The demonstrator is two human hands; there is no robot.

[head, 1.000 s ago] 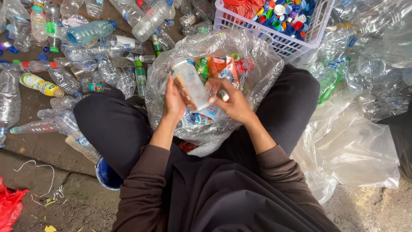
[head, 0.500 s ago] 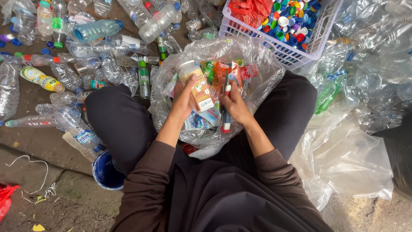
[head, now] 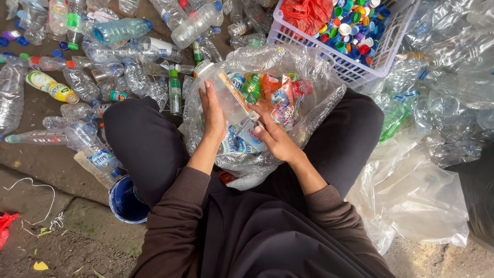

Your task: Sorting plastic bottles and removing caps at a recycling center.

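Observation:
My left hand (head: 212, 116) grips a clear plastic bottle (head: 222, 92) with a white cap and a partly peeled label, held over an open clear plastic bag (head: 319, 98) on my lap. My right hand (head: 275, 138) is just right of the bottle, fingers pinched on a strip of label film at the bottle's lower end. The bag holds several crumpled colourful labels (head: 280, 92). My legs in dark trousers frame the bag.
A heap of empty plastic bottles (head: 118, 56) covers the ground at the left and top. A white crate (head: 355, 69) of coloured bottle caps stands at the top right. Large clear bags (head: 417, 195) lie on the right. A blue tub (head: 126, 201) sits under my left knee.
The bottle has tilted and shifted left with my left hand. My right hand dropped lower, pulling label film away from the bottle.

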